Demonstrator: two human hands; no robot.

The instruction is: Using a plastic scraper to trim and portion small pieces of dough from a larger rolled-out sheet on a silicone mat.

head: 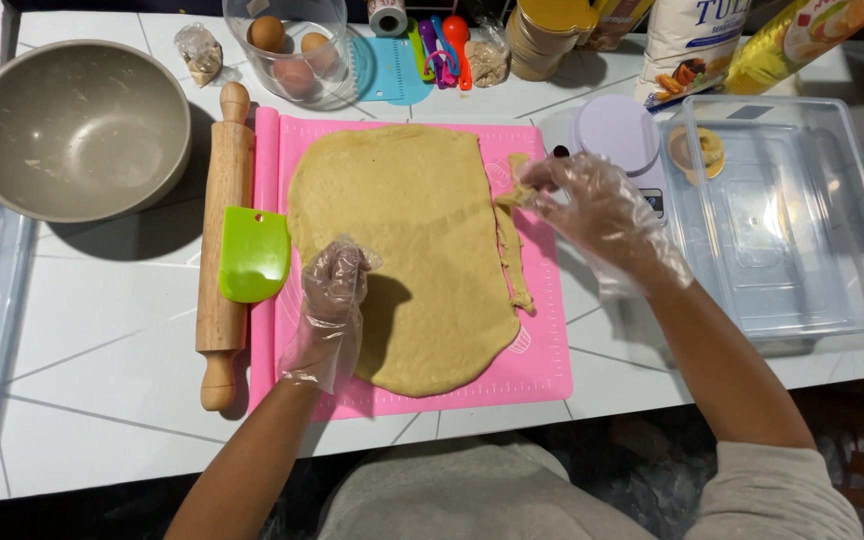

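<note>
gloved hands at a rolled dough sheet [402,255] on a pink mat [542,370], a trimmed strip being lifted.

the right hand [597,210] pinches the upper end of the cut dough strip [514,255], which lies along the sheet's right edge with its long axis running away from the person. the left hand [332,310] rests on the sheet's left edge, fingers curled, apparently holding nothing. the hands are well apart, with the right hand nearer the strip. a green scraper [252,255] lies on the rolling pin [224,240], left of the mat.
</note>
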